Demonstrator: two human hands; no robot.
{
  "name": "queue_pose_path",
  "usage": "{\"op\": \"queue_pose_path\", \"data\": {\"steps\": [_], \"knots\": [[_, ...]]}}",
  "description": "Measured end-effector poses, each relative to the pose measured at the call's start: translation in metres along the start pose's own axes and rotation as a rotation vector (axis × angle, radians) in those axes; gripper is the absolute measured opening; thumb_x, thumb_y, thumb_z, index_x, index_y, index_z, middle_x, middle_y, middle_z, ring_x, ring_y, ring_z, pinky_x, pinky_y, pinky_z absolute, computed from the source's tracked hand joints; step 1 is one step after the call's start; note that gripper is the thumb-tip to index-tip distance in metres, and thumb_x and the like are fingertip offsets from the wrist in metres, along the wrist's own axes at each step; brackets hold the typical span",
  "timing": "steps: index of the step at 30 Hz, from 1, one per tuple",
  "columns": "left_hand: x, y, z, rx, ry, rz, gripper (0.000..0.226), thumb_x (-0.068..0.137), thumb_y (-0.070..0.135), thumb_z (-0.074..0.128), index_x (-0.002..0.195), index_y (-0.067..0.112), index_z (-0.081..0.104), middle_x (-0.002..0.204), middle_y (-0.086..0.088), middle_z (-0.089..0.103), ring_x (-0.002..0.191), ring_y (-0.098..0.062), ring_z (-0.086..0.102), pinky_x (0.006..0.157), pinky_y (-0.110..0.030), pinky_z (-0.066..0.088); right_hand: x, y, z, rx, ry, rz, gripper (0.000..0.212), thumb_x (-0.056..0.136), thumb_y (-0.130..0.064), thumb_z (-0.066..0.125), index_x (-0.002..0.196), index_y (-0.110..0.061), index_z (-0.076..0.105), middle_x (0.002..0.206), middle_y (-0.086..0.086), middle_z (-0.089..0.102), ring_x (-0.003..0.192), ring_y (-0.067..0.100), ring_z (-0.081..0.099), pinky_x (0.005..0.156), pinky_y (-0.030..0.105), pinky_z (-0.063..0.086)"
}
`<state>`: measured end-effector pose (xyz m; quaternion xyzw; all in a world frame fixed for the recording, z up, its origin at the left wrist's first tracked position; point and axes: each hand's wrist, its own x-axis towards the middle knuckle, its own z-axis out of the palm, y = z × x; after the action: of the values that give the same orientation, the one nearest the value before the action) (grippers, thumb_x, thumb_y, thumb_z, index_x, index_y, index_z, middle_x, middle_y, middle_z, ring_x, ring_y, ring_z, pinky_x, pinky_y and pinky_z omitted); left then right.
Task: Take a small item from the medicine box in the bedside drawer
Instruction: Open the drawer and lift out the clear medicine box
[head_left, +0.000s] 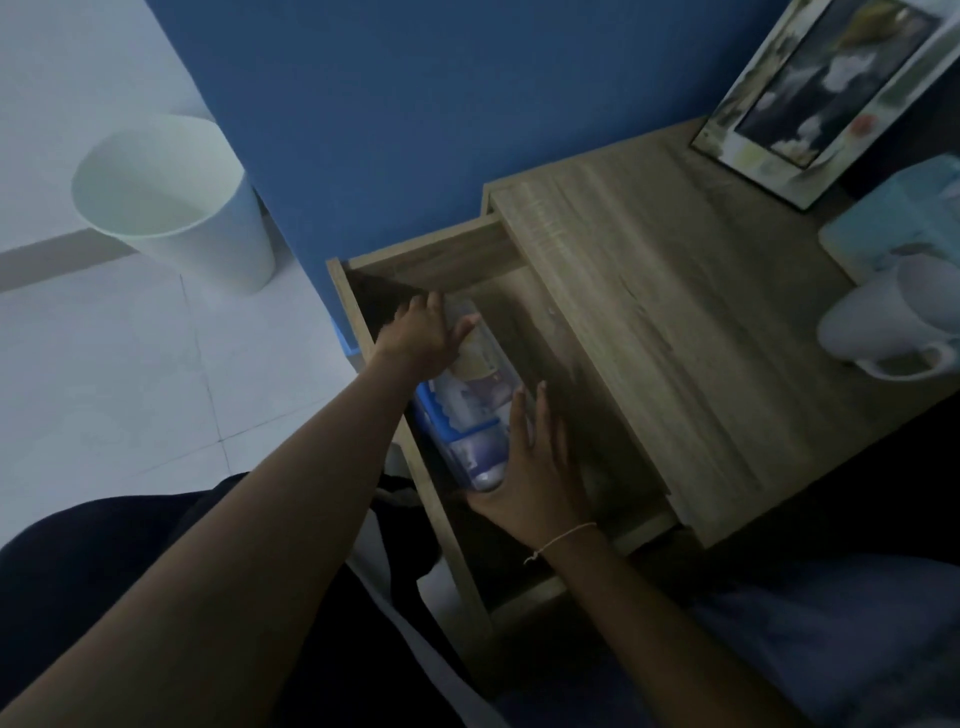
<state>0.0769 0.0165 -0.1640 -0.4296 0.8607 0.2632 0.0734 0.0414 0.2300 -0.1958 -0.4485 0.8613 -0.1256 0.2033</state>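
The wooden bedside drawer (441, 254) is pulled out toward me. Inside lies a clear plastic medicine box (475, 410) with blue trim, holding packets that I cannot make out. My left hand (423, 335) grips the box's far end, fingers curled over it. My right hand (530, 467) clasps the near end, with a thin string bracelet on the wrist. Both hands hold the box inside the drawer.
The bedside table top (675, 291) carries a white mug (883, 322), a pale blue tissue box (904, 218) and a framed picture (826, 88). A white bin (171, 202) stands on the tiled floor to the left, beside a blue wall (415, 104).
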Motion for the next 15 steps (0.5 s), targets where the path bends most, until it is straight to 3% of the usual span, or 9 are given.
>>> {"op": "queue_pose_path", "data": {"steps": [3, 10, 15], "knots": [[0.007, -0.002, 0.003, -0.046, -0.069, -0.056, 0.084, 0.083, 0.074, 0.033, 0.142, 0.015, 0.030, 0.140, -0.018, 0.047, 0.124, -0.038, 0.048, 0.103, -0.051, 0.041, 0.001, -0.001, 0.002, 0.007, 0.012, 0.007, 0.132, 0.053, -0.068, 0.067, 0.151, -0.028, -0.013, 0.161, 0.007, -0.011, 0.144, 0.033, 0.010, 0.109, 0.046, 0.025], [0.010, -0.002, 0.000, -0.135, -0.066, -0.059, 0.082, 0.081, 0.074, 0.036, 0.136, 0.014, 0.038, 0.127, -0.016, 0.059, 0.112, -0.034, 0.058, 0.094, -0.050, 0.050, 0.006, -0.008, -0.004, 0.061, 0.026, 0.016, 0.130, 0.053, -0.062, 0.073, 0.149, -0.032, -0.009, 0.157, 0.002, 0.000, 0.140, 0.031, 0.015, 0.106, 0.046, 0.031], [0.005, 0.011, -0.015, 0.055, 0.056, -0.057, 0.088, 0.077, 0.081, 0.028, 0.128, 0.012, 0.046, 0.118, -0.017, 0.063, 0.107, -0.037, 0.060, 0.093, -0.051, 0.048, 0.004, -0.012, -0.023, 0.091, 0.061, 0.008, 0.126, 0.055, -0.067, 0.069, 0.149, -0.034, -0.008, 0.157, 0.004, 0.005, 0.136, 0.030, 0.020, 0.098, 0.040, 0.036]]}}
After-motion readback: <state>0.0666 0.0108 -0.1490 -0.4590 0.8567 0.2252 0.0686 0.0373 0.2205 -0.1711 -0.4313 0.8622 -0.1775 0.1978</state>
